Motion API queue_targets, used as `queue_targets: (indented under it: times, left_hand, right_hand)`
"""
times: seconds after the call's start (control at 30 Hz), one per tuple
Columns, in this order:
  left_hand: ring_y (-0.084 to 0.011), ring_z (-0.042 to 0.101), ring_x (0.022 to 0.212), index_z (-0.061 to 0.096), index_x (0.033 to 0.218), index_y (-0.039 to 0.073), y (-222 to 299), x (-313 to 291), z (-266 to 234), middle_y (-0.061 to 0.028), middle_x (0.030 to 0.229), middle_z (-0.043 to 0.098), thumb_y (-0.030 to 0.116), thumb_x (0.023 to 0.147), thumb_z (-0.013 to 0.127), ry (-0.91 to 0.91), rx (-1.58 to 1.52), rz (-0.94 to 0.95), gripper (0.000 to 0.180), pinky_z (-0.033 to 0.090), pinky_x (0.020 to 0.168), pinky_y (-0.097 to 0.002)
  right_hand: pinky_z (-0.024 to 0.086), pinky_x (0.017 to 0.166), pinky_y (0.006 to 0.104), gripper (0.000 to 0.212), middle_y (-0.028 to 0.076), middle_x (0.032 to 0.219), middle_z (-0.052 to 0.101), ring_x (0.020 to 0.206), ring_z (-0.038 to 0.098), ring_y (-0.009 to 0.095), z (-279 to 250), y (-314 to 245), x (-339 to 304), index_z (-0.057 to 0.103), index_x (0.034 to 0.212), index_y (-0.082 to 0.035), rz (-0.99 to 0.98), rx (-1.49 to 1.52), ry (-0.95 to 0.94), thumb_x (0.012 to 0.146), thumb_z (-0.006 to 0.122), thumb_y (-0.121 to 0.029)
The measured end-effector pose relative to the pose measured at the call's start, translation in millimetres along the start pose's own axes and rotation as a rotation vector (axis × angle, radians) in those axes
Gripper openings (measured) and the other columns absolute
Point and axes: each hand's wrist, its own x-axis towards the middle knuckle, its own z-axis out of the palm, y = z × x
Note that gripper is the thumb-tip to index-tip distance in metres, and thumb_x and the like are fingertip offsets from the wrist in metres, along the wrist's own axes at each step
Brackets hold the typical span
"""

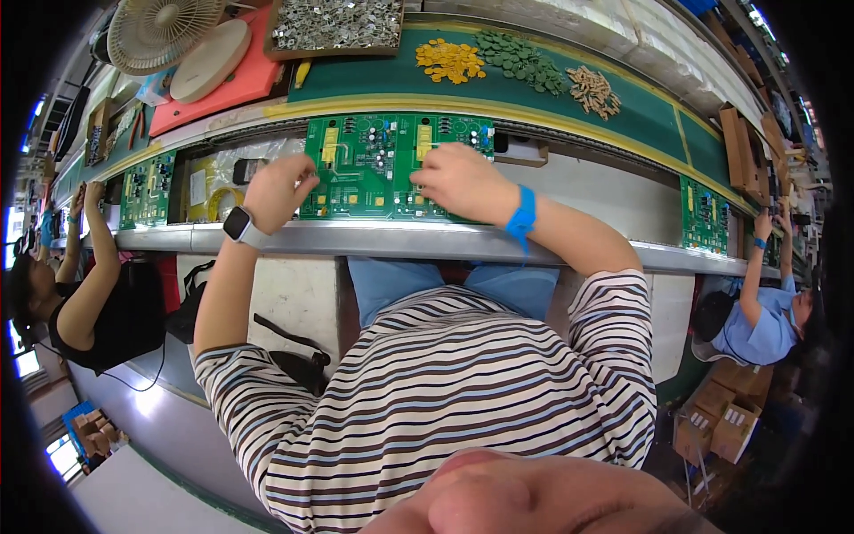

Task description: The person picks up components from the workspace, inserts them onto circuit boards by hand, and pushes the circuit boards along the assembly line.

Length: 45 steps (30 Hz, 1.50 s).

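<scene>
Working at green, rectangular circuit boards point(363, 173), bare left hand point(281, 187) and bare right hand point(467, 183) are curled; any grasp cannot be discerned. Light, component-sparing fingertip pressure appears advisable.

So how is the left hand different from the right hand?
The left hand has a dark-faced watch at its wrist; the right hand has a blue band. The left hand is at the left edge of one green circuit board; the right hand is over a second board beside it. Both hands are bare, with bent fingers.
</scene>
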Motion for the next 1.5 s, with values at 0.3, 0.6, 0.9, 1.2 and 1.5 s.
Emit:
queue_targets:
  times: [0.3, 0.6, 0.9, 1.2, 1.5]
  left_hand:
    - [-0.0308, 0.056, 0.079, 0.056, 0.082, 0.006, -5, -12, 11, -0.0111, 0.080, 0.058, 0.012, 0.075, 0.060, -0.008, 0.059, 0.150, 0.011, 0.046, 0.066, -0.0393]
    - [-0.0293, 0.058, 0.080, 0.061, 0.089, 0.006, 9, 0, 6, -0.0100, 0.085, 0.061, 0.014, 0.077, 0.060, -0.066, 0.133, 0.165, 0.015, 0.047, 0.068, -0.0374]
    - [-0.0256, 0.060, 0.075, 0.060, 0.094, 0.003, 107, 92, 20, -0.0122, 0.085, 0.060, 0.015, 0.078, 0.061, -0.034, -0.049, 0.295, 0.020, 0.047, 0.066, -0.0338]
    - [-0.0131, 0.060, 0.071, 0.057, 0.107, 0.003, 207, 226, 97, -0.0075, 0.088, 0.063, 0.015, 0.080, 0.062, -0.031, -0.632, 0.234, 0.030, 0.048, 0.065, -0.0256]
    - [-0.0104, 0.059, 0.069, 0.056, 0.095, -0.002, 244, 254, 119, -0.0047, 0.082, 0.060, 0.007, 0.084, 0.057, -0.104, -0.912, 0.070, 0.014, 0.049, 0.062, -0.0208]
  right_hand:
    - [0.044, 0.082, 0.0426, 0.041, 0.017, 0.106, 0.055, 0.098, 0.051, 0.037, -78, 150, -90, 0.052, 0.114, -0.009, 0.856, -0.561, 0.262, 0.076, 0.062, -0.023]
    - [0.047, 0.070, 0.0402, 0.014, 0.010, 0.083, 0.063, 0.079, 0.057, 0.031, -78, 200, -139, 0.065, 0.087, -0.010, 0.849, -0.616, 0.276, 0.078, 0.057, -0.018]
    - [0.047, 0.065, 0.0416, 0.015, 0.013, 0.077, 0.063, 0.074, 0.060, 0.031, -87, 223, -152, 0.063, 0.081, -0.008, 0.921, -0.197, 0.729, 0.078, 0.056, -0.021]
    - [0.047, 0.063, 0.0332, 0.016, 0.010, 0.077, 0.060, 0.071, 0.059, 0.023, -98, 191, -143, 0.063, 0.081, -0.005, 0.711, 0.444, 0.859, 0.078, 0.060, -0.021]
    - [0.049, 0.068, 0.0315, 0.021, 0.011, 0.080, 0.065, 0.075, 0.063, 0.021, -115, 161, -140, 0.062, 0.091, -0.003, 0.690, 0.705, 0.658, 0.077, 0.061, -0.019]
